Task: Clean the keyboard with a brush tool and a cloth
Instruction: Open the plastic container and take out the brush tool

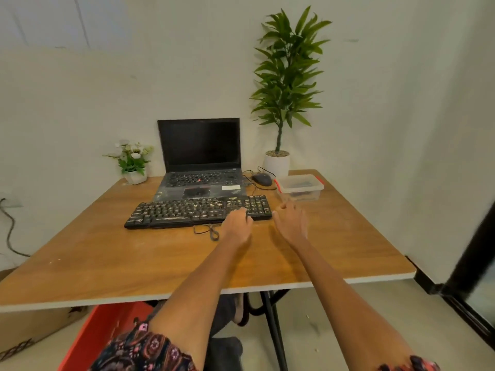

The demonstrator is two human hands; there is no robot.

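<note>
A black keyboard (187, 211), dusty and speckled with debris, lies across the wooden table (107, 255) in front of a laptop. My left hand (237, 224) rests at the keyboard's front edge near the number pad, fingers curled, touching it. My right hand (290, 220) hovers just right of the keyboard with fingers spread, holding nothing. A clear plastic container (300, 187) with red clips stands beyond my right hand; dark items show inside. No brush or cloth is visible in the open.
An open black laptop (201, 156) sits behind the keyboard, a mouse (262, 179) with its cable to its right. A tall potted plant (278, 159) and a small flower pot (134, 170) stand at the back. A red crate (101, 336) lies under the table.
</note>
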